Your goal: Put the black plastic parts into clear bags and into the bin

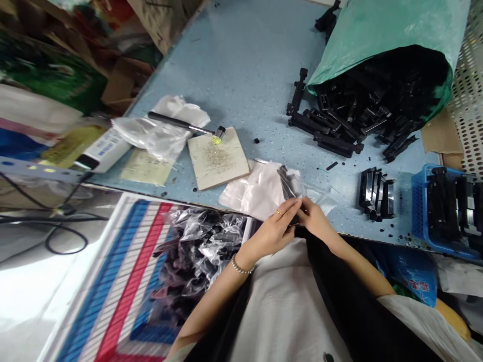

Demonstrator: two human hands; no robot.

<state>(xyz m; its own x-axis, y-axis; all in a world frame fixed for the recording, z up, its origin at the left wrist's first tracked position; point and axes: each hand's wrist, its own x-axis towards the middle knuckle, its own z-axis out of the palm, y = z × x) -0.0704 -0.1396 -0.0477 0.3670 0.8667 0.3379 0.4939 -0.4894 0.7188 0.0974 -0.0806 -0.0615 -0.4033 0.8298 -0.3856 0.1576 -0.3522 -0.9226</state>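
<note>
Both hands meet at the front edge of the blue table, fingertips close together. My left hand (277,226), with a ring and a beaded bracelet, is closed with its fingers pinched on a clear plastic bag. My right hand (314,217) is closed on the same bag from the other side. A dark part shows partly below the fingers; most of it is hidden. Just beyond the hands, a stack of clear bags (260,188) lies flat on the table. A hammer (181,123) rests with its head on a square board (217,163) to the left.
A green sack (381,35) spills black parts (335,143) at the right. A group of black parts (376,195) stands near a blue basket (424,201). Bagged parts (211,246) fill a striped crate (124,281) below the table edge. A white box (107,151) lies left.
</note>
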